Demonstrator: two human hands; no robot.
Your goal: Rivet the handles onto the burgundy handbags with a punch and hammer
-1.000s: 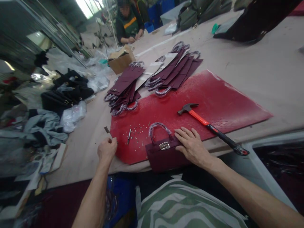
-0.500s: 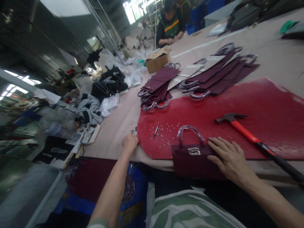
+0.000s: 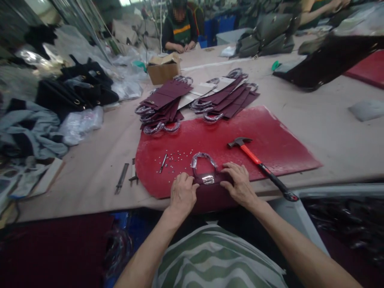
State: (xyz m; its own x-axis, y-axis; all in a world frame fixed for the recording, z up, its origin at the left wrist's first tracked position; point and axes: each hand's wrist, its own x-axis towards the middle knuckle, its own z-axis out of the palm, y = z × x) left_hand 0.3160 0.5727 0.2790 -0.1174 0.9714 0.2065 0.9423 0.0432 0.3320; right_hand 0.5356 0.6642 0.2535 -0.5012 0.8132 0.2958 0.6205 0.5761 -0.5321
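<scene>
A maroon bag piece (image 3: 210,192) with a plastic-wrapped handle (image 3: 203,158) and a silver clasp (image 3: 208,179) lies at the near edge of a red mat (image 3: 270,136). My left hand (image 3: 183,193) rests on its left side with the fingers curled over the top edge. On its right side lies my right hand (image 3: 237,183), fingers spread flat. Small silver rivets (image 3: 177,155) and a thin punch (image 3: 163,163) are scattered on the mat just left of the handle. A hammer (image 3: 258,164) with an orange and black grip lies to the right.
Two stacks of maroon bag pieces (image 3: 162,106) (image 3: 225,96) lie beyond the mat, with a cardboard box (image 3: 163,70) behind. Slim metal tools (image 3: 127,176) lie on the table left of the mat. Black bags (image 3: 75,90) and plastic wrap pile up far left. A person (image 3: 180,30) works at the far end.
My left hand has let go of the tools at the mat's left edge and moved right onto the bag piece. The right hand stays on it. The view swung back right.
</scene>
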